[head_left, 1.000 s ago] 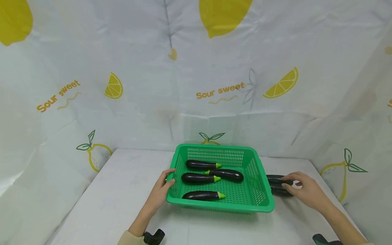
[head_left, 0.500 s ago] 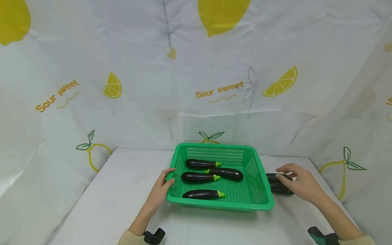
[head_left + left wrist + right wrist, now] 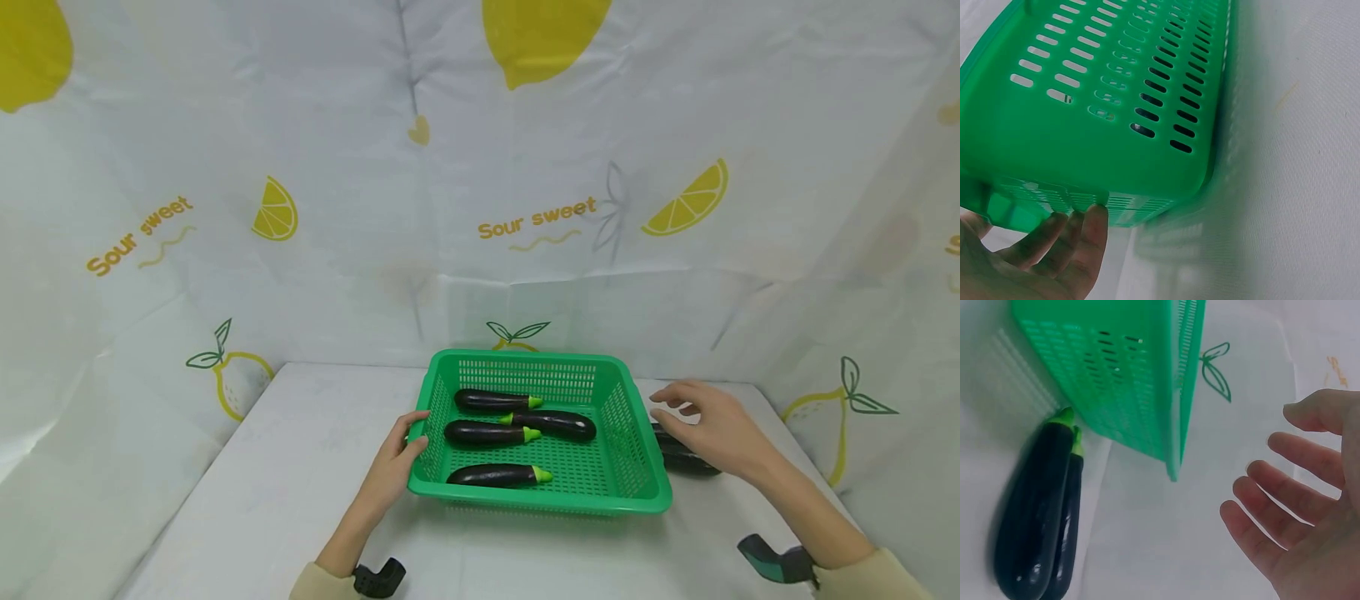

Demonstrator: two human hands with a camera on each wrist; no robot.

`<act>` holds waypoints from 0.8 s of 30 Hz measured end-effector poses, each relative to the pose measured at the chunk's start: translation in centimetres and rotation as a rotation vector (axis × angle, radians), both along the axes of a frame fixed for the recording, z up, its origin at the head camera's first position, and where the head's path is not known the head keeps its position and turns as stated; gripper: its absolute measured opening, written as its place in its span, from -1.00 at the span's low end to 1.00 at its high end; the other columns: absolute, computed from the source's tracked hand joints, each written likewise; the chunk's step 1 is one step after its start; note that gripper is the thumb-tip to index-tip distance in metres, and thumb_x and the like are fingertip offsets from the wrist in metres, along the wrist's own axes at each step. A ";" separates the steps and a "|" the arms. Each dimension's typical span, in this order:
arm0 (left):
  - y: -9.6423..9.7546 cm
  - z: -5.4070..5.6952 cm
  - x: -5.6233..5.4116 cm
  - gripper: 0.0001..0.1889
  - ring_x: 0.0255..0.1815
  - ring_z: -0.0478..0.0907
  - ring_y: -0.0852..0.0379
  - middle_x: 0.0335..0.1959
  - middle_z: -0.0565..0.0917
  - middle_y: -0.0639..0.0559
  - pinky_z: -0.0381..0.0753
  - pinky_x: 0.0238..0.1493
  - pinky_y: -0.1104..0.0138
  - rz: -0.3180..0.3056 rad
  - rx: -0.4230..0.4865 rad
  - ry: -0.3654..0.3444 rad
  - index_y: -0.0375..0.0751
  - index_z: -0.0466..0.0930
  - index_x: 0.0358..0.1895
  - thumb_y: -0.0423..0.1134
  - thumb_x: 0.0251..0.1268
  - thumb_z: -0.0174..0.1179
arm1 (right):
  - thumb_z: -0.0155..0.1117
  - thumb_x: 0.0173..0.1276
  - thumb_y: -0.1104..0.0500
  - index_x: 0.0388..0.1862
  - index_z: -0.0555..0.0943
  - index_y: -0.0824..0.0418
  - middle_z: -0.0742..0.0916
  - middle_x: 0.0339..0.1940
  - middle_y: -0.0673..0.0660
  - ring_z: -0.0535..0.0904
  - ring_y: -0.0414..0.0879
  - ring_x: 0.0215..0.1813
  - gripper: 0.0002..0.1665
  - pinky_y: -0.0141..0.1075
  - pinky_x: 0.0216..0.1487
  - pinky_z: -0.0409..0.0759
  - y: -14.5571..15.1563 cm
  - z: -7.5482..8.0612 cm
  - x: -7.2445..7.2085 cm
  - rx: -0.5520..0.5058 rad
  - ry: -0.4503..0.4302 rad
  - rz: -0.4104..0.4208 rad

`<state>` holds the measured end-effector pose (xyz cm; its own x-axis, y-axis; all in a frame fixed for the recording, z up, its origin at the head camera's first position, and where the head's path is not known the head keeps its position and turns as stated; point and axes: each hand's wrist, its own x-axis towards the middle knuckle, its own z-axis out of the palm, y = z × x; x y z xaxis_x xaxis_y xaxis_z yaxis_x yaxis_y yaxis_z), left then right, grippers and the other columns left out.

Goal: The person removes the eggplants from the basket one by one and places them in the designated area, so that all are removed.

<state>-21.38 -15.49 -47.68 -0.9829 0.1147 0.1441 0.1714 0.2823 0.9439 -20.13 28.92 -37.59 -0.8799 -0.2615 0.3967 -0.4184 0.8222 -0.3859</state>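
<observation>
My left hand (image 3: 388,467) grips the left end of a green plastic basket (image 3: 540,498), thumb and fingers at its rim. In the left wrist view, fingertips (image 3: 1094,222) press against the basket's end wall under the rim. Several dark eggplants with green stems lie in the basket, among them a front one (image 3: 491,476) and a back one (image 3: 491,401). Holding nothing, my right hand (image 3: 716,429) hovers by the basket's right rim with its fingers spread. Below it, a pair of eggplants (image 3: 1032,512) lies side by side on the table, stems toward the basket, partly hidden in the head view.
The white-covered table (image 3: 247,492) extends on both sides of the basket. A white curtain (image 3: 345,275) printed with lemons rises behind it and along the sides. Dark wrist mounts (image 3: 378,578) sit on both forearms.
My right hand has come away from the two eggplants beside the basket, moving up and left toward the basket's right rim. The left hand and basket stay put.
</observation>
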 end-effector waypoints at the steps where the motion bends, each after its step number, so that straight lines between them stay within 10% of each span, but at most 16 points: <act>1: 0.0 0.0 0.0 -0.57 0.60 0.03 -0.32 0.58 0.19 -0.25 0.06 0.47 -0.27 0.001 -0.001 0.000 -0.05 0.32 0.47 -0.17 0.65 -0.04 | 0.39 0.39 0.14 -0.05 0.73 0.22 0.73 -0.02 0.17 0.67 0.10 -0.07 -0.77 -0.05 -0.12 0.68 -0.3 0.2 0.0 0.002 -0.007 0.001; 24: -0.1 -0.3 -0.1 -0.58 0.61 -0.03 -0.33 0.59 0.18 -0.23 0.04 0.47 -0.28 -0.003 0.008 0.009 -0.03 0.35 0.46 -0.16 0.64 -0.01 | 0.32 0.45 0.13 -0.02 0.71 0.26 0.72 -0.03 0.14 0.64 0.04 -0.07 -0.74 -0.05 -0.06 0.66 -5.0 2.5 -2.3 -0.070 -0.054 0.089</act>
<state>-21.47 -15.61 -47.96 -0.9812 0.1165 0.1540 0.1808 0.2738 0.9446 -22.42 23.90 -35.05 -0.8752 -0.3127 0.3692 -0.4653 0.7530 -0.4652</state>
